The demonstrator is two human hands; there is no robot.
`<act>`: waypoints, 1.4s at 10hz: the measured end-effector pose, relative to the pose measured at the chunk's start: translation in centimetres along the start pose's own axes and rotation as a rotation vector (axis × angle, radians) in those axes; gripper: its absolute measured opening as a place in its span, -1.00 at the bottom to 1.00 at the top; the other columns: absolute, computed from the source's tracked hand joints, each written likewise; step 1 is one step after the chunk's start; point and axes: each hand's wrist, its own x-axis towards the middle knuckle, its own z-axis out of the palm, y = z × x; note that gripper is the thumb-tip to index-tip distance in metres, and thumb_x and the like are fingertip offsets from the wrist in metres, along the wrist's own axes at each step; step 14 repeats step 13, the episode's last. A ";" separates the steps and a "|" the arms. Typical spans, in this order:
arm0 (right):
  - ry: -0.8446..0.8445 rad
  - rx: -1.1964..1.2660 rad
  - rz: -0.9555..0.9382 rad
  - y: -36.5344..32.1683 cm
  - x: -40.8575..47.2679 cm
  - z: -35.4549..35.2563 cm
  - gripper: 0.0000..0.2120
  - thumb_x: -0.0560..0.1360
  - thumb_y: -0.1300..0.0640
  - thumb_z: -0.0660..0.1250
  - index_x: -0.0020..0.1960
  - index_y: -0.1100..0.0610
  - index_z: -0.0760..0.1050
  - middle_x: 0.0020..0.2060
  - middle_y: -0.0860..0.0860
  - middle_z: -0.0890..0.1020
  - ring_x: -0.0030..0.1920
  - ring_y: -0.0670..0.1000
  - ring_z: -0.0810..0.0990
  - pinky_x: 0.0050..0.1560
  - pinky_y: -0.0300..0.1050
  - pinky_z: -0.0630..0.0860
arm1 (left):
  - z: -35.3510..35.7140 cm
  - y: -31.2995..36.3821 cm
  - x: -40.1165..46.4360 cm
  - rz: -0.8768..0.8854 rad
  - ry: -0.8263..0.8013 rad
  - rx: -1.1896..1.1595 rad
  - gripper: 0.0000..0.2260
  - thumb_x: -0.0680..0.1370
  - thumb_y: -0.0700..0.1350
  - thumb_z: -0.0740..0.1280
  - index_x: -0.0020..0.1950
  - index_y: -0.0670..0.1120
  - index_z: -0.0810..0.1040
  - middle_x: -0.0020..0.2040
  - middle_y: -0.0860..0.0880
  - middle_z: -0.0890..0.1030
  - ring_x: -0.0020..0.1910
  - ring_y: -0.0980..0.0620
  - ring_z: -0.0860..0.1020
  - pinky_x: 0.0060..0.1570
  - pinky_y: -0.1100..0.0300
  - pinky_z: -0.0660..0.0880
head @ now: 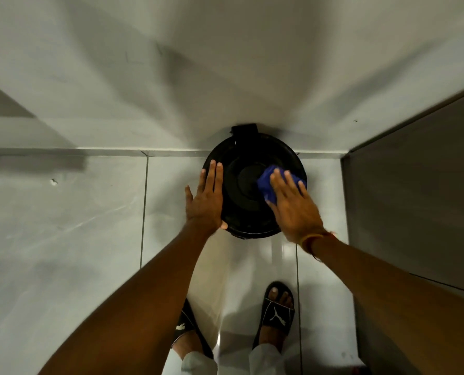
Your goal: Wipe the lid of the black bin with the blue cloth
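The round black bin (248,147) stands on the floor against the white wall, seen from straight above, with its lid (245,185) closed. My right hand (293,201) lies flat on the blue cloth (266,185), pressing it onto the right half of the lid. Much of the cloth is hidden under the palm. My left hand (205,198) rests with fingers stretched against the lid's left rim and holds nothing.
Glossy grey floor tiles (76,226) surround the bin. A dark door or panel (420,198) stands close on the right. My two feet in black slides (277,312) are just in front of the bin. The white wall (225,63) rises behind it.
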 end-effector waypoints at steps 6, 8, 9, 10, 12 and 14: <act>0.242 0.349 -0.171 -16.2 -12.4 -21.0 -0.35 0.68 -0.17 0.09 0.66 0.08 0.00 0.64 0.03 0.16 0.64 0.08 0.10 0.65 0.07 0.09 | -28.7 6.3 -19.0 -0.438 -0.193 -1.592 -0.64 0.54 0.07 0.41 0.17 -0.18 0.67 0.11 -0.23 0.71 -0.09 -0.08 0.70 -0.22 0.12 0.60; 0.449 1.061 -0.056 -27.2 -15.5 -37.3 -0.37 0.62 -0.34 0.03 0.61 -0.11 0.17 0.63 -0.07 0.19 0.61 -0.02 0.17 0.57 0.00 0.13 | -44.9 0.0 -30.4 -0.257 0.286 -1.617 -0.74 0.65 -0.12 0.25 0.29 -0.21 0.54 0.16 -0.24 0.67 0.10 -0.18 0.68 0.08 -0.18 0.63; 0.035 1.525 0.102 -35.3 -15.0 -43.0 -0.54 0.68 -0.15 0.14 0.50 0.02 0.36 0.45 0.13 0.46 0.30 0.10 0.56 0.32 0.06 0.50 | -49.8 -5.8 -35.5 -0.270 0.440 -1.608 -0.81 0.63 -0.11 0.30 0.19 -0.12 0.59 0.01 -0.11 0.74 -0.02 -0.08 0.72 0.02 -0.13 0.66; -0.301 1.685 -0.011 -43.3 -14.8 -45.8 -0.55 0.71 -0.11 0.08 0.45 0.13 0.43 0.29 0.20 0.62 0.21 0.20 0.65 0.15 0.12 0.64 | -52.4 -12.9 -38.7 -0.431 0.559 -1.408 -0.76 0.61 -0.13 0.33 0.25 -0.16 0.59 0.04 -0.12 0.73 -0.02 -0.12 0.71 0.07 -0.09 0.65; -0.629 1.603 0.111 -56.5 -14.6 -46.0 -0.55 0.65 0.19 0.26 0.51 0.24 0.35 0.43 0.25 0.50 0.41 0.28 0.50 0.40 0.17 0.49 | -51.7 -26.1 -40.3 -0.768 0.465 -1.024 -0.70 0.57 -0.29 0.26 0.29 -0.31 0.55 0.19 -0.32 0.62 0.16 -0.28 0.60 0.21 -0.13 0.55; -0.636 1.561 0.160 -59.9 -13.4 -44.8 -0.59 0.61 0.24 0.28 0.45 0.24 0.41 0.37 0.21 0.56 0.35 0.22 0.55 0.41 0.13 0.49 | -51.2 -29.9 -38.8 -0.844 0.393 -0.978 -0.63 0.56 -0.29 0.27 0.38 -0.25 0.49 0.28 -0.29 0.58 0.25 -0.27 0.56 0.27 -0.12 0.52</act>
